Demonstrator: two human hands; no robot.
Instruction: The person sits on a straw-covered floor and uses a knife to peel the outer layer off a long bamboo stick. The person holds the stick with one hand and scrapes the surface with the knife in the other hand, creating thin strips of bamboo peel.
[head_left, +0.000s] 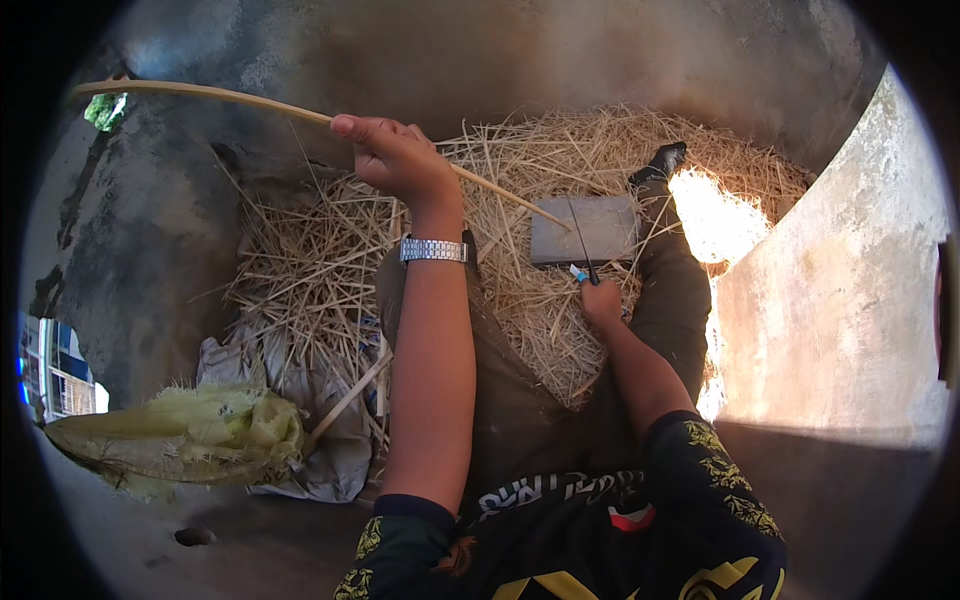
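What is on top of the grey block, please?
The tip of a pale strip and a dark knife blade are over the grey block; the surface directly beneath them is hidden.

Strip (220, 93): passes through the left hand (398, 165), reaching out to its left and slanting down to its right, end over the block (615, 220).
Knife (581, 240): juts ahead from the right hand (601, 304), crossing above the block beside the strip's end.
Block: sits just ahead of the right hand, amid the straw (580, 150).
Straw: spreads ahead of the right hand and on both sides below the left hand.
Sack (190, 435): lies left of both hands, nearer the body, partly over the cloth (325, 480).
Right leg (672, 290): stretches just right of the right hand, past the block.
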